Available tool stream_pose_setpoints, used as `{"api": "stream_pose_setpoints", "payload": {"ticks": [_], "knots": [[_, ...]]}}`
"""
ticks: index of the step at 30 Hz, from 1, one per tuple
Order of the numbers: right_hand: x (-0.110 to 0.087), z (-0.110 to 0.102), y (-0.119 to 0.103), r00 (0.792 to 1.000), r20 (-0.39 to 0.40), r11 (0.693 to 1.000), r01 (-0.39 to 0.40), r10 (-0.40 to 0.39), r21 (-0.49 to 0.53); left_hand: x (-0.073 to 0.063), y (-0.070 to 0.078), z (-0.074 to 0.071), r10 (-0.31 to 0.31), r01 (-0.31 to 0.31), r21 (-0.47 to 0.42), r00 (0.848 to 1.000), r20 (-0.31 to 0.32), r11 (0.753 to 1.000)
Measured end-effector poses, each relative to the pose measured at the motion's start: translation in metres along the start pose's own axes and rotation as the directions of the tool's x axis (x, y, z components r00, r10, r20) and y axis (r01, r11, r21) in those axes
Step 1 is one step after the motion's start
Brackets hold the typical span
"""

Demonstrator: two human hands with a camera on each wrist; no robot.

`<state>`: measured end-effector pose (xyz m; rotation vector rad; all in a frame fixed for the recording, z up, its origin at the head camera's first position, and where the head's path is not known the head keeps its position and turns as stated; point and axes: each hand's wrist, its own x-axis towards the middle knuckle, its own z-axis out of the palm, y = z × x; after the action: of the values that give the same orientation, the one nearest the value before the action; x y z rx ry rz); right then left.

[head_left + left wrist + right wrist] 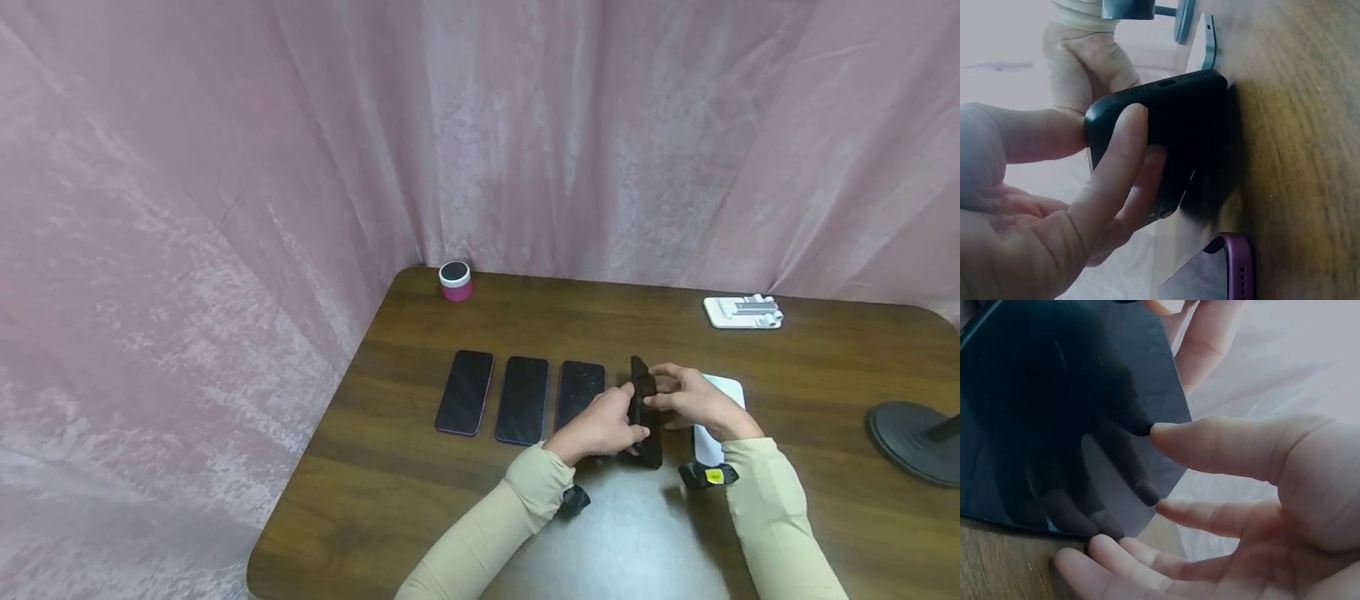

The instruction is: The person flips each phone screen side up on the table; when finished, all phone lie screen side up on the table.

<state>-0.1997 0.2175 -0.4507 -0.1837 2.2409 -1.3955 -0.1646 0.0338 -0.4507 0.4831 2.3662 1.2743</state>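
My left hand point(602, 423) grips a black smartphone point(649, 446) by its near part, thumb on one side and fingers on the other. The phone stands steeply on its long edge above the table; whether that edge touches the wood I cannot tell. In the right wrist view its glossy screen point(1029, 406) mirrors the fingers of my right hand point(696, 402), whose thumb and index fingertips touch the glass while the other fingers lie along its lower edge. A pale phone point(708, 446) lies partly hidden under my right hand and wrist.
Three dark phones lie in a row on the left: one with a reddish rim point(465, 392), a blue-rimmed one point(522, 400), and a third point(580, 387) beside my left hand. A pink jar point(456, 287), a white folded stand point(742, 312) and a black round base point(911, 442) surround them.
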Motion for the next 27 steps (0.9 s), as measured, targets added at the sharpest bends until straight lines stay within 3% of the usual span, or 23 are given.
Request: {"api": "stream_pose_setpoints", "payload": {"ticks": [7,12,21,27], "knots": [[-0.002,0.002,-0.003,1.000,-0.026,0.999,-0.015,0.014,-0.035,0.000,0.001,0.006,-0.049,0.061,0.138,0.995,-0.087,0.989],[-0.002,0.002,-0.004,0.998,-0.054,0.996,-0.015,0.010,-0.087,0.001,0.000,0.010,-0.046,0.080,0.243,0.989,-0.142,0.967],[-0.001,0.003,-0.004,0.994,-0.097,0.985,-0.061,0.046,-0.162,0.001,0.003,0.016,-0.072,0.130,0.334,0.981,-0.179,0.934],[0.001,0.005,-0.003,0.991,-0.129,0.972,-0.065,0.036,-0.228,-0.001,0.004,0.020,-0.091,0.150,0.342,0.979,-0.181,0.928]]}}
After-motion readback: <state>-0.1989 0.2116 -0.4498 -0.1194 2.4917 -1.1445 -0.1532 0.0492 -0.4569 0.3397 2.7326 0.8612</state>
